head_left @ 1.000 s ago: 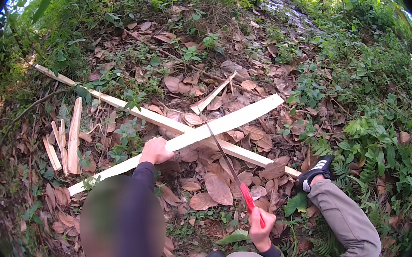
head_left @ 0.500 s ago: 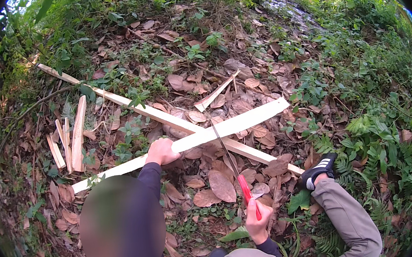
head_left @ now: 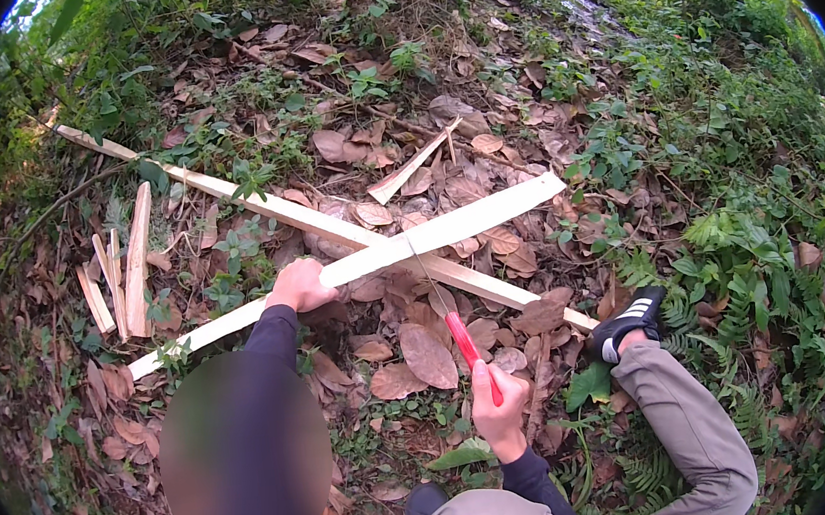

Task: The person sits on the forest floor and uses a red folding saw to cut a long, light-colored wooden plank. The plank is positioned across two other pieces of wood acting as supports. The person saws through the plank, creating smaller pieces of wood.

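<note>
My right hand [head_left: 501,411] is closed on the red handle of a hand saw [head_left: 461,337], near the lower middle. The saw's thin blade slants up to the near edge of a long pale wooden board [head_left: 489,215] and meets it around its middle. Blade and board overlap there, and I cannot tell how deep any cut is. My left hand [head_left: 301,285] grips the board left of the saw, fingers wrapped over it. Beneath the board, a long squared wooden pole [head_left: 277,207] crosses it diagonally on the leaf litter.
Several split wood pieces [head_left: 137,261] lie at the left. Beyond the board is a pointed wood offcut [head_left: 415,162]. My black shoe [head_left: 629,323] is against the pole's right end. Dry leaves [head_left: 429,356] cover the ground, with ferns [head_left: 736,269] and green plants around.
My right hand and the saw have moved forward, so the handle is closer to the board. Less blade shows now. My left hand keeps its hold, and the whole view has shifted slightly.
</note>
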A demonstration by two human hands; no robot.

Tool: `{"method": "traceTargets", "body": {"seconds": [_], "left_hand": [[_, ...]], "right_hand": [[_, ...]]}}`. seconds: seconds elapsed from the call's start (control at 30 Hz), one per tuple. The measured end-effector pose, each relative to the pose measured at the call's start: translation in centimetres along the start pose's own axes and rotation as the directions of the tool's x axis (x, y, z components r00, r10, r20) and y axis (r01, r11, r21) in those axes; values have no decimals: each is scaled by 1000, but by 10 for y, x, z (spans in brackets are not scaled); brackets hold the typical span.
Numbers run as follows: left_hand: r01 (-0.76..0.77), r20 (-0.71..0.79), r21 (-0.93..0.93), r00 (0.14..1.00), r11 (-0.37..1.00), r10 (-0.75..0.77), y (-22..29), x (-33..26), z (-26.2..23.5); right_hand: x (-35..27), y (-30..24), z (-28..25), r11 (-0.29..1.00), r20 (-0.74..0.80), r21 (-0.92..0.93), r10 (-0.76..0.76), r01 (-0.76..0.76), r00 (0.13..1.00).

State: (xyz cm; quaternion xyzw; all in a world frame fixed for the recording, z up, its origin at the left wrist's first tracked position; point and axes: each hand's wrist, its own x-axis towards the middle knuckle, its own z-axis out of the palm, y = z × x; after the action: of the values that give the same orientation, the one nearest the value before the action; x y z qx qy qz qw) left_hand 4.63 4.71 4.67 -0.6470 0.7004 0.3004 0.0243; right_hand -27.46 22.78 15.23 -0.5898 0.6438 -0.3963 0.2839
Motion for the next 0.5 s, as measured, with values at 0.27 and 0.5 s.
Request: {"method": "traceTargets", "body": {"seconds": [0.27,0.5], "left_hand": [[-47,-27,37,998,998,48,8,6,9],[3,-42,-6,999,1000,-3,-10,1,10]], "right_hand": [[-72,10,-33,998,16,-61,8,-7,1000],[31,-7,22,999,6,37,18,-18,1000]]}}
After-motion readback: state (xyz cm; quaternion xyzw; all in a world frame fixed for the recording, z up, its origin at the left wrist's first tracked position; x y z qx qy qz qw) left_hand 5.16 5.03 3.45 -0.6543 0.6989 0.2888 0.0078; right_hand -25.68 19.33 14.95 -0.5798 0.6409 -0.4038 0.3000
